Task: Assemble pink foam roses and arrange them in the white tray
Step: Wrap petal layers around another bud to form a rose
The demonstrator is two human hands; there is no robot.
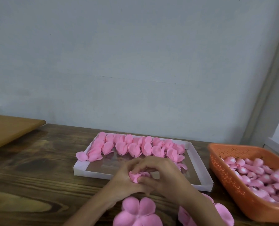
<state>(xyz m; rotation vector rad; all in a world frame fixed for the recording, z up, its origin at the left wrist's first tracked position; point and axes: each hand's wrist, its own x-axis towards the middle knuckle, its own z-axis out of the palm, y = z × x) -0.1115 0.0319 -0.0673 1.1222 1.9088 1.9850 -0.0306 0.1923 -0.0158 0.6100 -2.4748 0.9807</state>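
A pink rose (136, 176) is gripped by curled fingers of left hand (123, 179) and right hand (162, 175), at the tray's (90, 173) near edge.

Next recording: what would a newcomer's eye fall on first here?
The left hand and right hand, low in the centre, together pinch a half-formed pink foam rose. Behind them a shallow white cardboard tray holds rows of finished pink roses along its far side. At right, an orange perforated plastic basket is heaped with pink foam buds.

The rose (135, 176) is mostly hidden, the orange basket (230, 176) cropped.
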